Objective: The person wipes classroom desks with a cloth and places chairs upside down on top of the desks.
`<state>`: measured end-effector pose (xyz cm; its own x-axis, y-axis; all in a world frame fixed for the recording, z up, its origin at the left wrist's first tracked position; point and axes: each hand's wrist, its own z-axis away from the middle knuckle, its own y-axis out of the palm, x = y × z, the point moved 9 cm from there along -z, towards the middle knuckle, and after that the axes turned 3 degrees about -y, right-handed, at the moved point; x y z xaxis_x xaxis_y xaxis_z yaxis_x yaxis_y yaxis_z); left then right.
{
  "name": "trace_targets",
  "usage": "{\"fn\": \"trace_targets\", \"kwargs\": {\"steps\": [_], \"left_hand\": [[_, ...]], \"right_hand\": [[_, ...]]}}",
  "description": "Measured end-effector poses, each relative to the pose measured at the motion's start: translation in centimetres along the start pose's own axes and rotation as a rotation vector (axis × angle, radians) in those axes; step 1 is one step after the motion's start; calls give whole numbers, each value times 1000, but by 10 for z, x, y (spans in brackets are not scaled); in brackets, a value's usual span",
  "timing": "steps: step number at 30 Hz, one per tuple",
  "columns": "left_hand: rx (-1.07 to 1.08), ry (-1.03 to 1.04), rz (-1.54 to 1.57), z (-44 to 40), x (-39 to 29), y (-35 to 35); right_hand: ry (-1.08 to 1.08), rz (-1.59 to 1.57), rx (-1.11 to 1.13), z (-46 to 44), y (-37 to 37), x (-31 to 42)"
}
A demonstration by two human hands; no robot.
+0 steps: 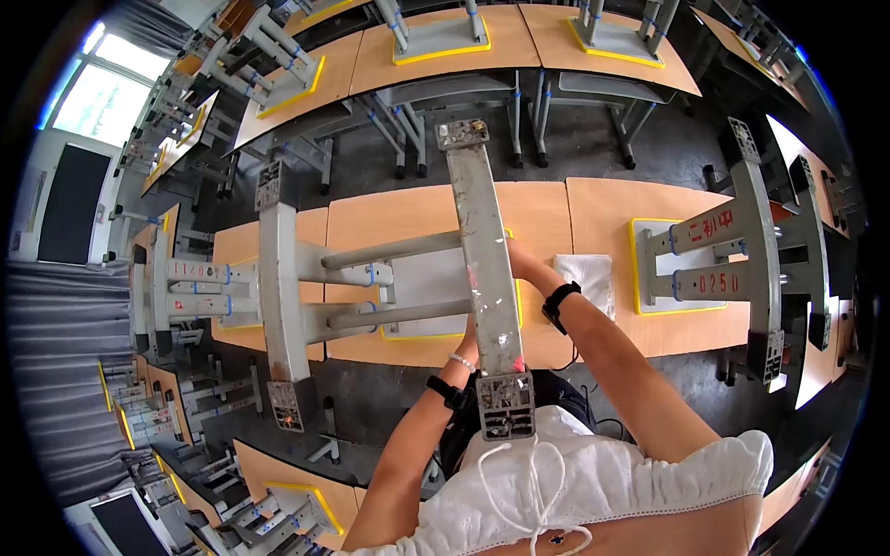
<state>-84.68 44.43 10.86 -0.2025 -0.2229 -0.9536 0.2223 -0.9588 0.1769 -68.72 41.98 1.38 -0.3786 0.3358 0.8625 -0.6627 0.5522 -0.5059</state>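
Observation:
An upturned grey stool with a yellow-edged seat (425, 326) rests on the wooden desk in front of me. Its scuffed metal foot bar (484, 259) rises close to the camera and crosses the middle of the view. My left hand (470, 350), below a beaded bracelet and dark wristband, reaches behind this bar at the near side of the seat. On the seat's right side is my right hand (522, 263), with a black band at the wrist. The bar hides the fingers of both hands, so their grip does not show. A white cloth-like item (586, 281) lies right of my right hand.
Another foot bar (281, 287) stands upright at the left. To the right, an upturned stool marked with red characters (705, 280) sits on the adjoining desk (612, 199). More desks with upturned stools (440, 39) line the back. Grey curtains (69, 371) hang at far left.

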Motion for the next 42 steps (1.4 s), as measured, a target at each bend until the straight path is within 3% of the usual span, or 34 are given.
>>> {"fn": "trace_targets", "kwargs": {"steps": [3, 6, 7, 10, 12, 14, 15, 16, 18, 19, 20, 21, 24, 25, 27, 29, 33, 39, 42], "left_hand": [[36, -17, -25, 6, -4, -2], [95, -31, -59, 11, -18, -1], [120, -37, -73, 12, -26, 2], [173, -35, -146, 21, -55, -1], [160, -38, -282, 25, -37, -36], [136, -80, -696, 16, 55, -123], [66, -169, -654, 29, 63, -161], [-2, -255, -609, 47, 67, -196], [-203, -89, -1172, 70, 9, -219], [-399, -33, -1087, 78, -22, -222], [-588, 20, -991, 90, -50, -223], [-771, 70, -886, 102, -65, -229], [-618, 261, -452, 81, -65, -231], [-621, 245, -550, 76, -67, -233], [-632, 212, -748, 70, -70, -238], [-632, 302, -708, 65, -75, -236], [-623, 248, -830, 58, -89, -230], [-603, 378, -688, 41, -86, -240], [-598, 390, -627, 41, -83, -242]], "right_hand": [[85, 55, 9, 10, -3, 8], [50, 19, -144, 29, -23, 42], [140, 32, -100, 26, -14, 26], [-7, -56, -127, 28, -15, 29], [17, -47, -47, 31, -19, 37], [-43, 32, -53, 42, -19, 27], [-3, 117, -8, 53, -18, 21], [38, 204, 37, 70, -16, 20], [50, 253, 91, 105, -15, 56], [23, 212, 102, 125, -20, 91], [159, 143, 187, 138, -12, 104], [121, 141, 83, 145, -5, 112], [-62, 213, -241, 146, -13, 139], [-138, 251, -347, 145, -19, 150], [81, -114, -303, 135, -4, 118], [199, -287, -277, 127, 5, 99], [244, -273, -264, 120, 10, 93], [222, -13, -292, 110, -14, 124], [167, -203, -315, 106, 3, 93]]}}
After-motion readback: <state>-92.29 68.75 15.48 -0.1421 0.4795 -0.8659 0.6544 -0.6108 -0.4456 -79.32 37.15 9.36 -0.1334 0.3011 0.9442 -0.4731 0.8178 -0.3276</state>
